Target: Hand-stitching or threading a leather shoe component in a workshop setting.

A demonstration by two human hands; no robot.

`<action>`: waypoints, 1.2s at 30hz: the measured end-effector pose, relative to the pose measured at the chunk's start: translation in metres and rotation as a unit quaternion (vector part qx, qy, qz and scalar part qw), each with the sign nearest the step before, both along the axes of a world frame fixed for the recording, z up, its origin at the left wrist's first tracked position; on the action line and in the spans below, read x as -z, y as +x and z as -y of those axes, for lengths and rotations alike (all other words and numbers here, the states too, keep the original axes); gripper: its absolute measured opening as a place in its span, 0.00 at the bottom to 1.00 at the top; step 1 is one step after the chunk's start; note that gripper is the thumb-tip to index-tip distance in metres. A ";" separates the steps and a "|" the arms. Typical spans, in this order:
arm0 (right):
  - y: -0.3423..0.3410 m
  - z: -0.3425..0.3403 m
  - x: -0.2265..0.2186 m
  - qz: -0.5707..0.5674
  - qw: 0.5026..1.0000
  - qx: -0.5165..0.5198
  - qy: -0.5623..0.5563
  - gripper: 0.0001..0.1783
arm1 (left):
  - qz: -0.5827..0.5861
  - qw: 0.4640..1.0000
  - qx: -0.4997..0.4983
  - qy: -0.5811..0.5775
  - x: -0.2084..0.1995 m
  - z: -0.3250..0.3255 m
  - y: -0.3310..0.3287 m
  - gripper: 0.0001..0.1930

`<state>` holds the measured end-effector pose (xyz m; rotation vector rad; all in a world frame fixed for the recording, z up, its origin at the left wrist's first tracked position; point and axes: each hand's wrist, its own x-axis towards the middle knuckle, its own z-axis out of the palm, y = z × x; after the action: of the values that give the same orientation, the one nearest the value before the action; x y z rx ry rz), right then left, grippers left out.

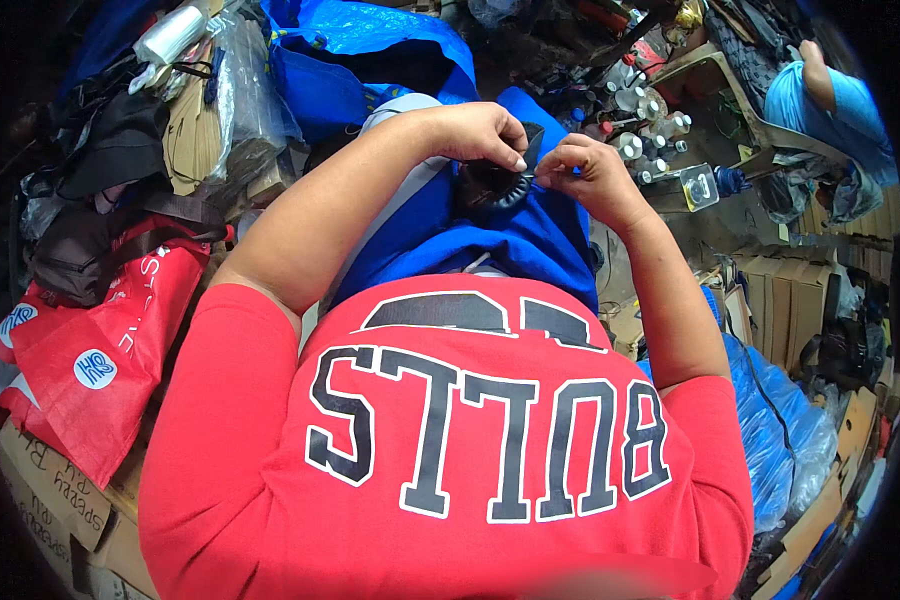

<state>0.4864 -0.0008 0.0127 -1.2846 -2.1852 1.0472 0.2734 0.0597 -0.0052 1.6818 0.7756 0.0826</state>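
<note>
In my lap, on blue cloth, lies a dark, shiny leather-like piece. Its edge is gathered into ridges, rather like a shoe upper. My left hand reaches over it from the left, fingers curled and the thumb pressed on its ridged edge. Close beside that edge, my right hand is closed in a pinch, its fingertips almost meeting the left thumb. Whatever sits between the right fingertips is too small to make out. Part of the black piece is hidden beneath the left hand.
A big blue bag stands open ahead. Several plastic bottles cluster at the far right, near another person's arm. To my left are a red bag and a black cap. Cardboard and blue plastic lie right.
</note>
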 end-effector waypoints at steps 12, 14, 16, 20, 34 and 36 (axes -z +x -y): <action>-0.006 0.025 0.021 -0.071 0.994 0.074 0.047 0.08 | 0.104 0.984 -0.048 -0.138 0.015 0.003 -0.008 0.15; -0.009 0.034 0.017 -0.045 0.993 0.073 0.077 0.09 | 0.080 0.988 -0.030 -0.127 0.013 0.003 -0.011 0.19; -0.010 0.041 0.015 -0.001 0.988 0.091 0.128 0.10 | 0.074 0.989 -0.013 -0.127 0.013 0.000 -0.010 0.20; -0.018 0.048 0.005 0.053 0.978 0.075 0.185 0.11 | 0.045 0.995 0.021 -0.088 0.005 0.002 -0.011 0.21; -0.046 0.036 -0.035 0.344 0.905 -0.051 0.244 0.08 | -0.009 0.996 0.092 0.011 -0.013 0.003 -0.003 0.20; -0.045 0.023 -0.035 0.369 0.896 -0.078 0.235 0.07 | -0.023 0.989 0.131 0.069 -0.011 -0.001 0.001 0.20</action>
<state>0.4416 -0.0236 0.0480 -1.4181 -2.8755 -0.0063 0.2742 0.0603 0.0062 1.9087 0.5882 -0.0884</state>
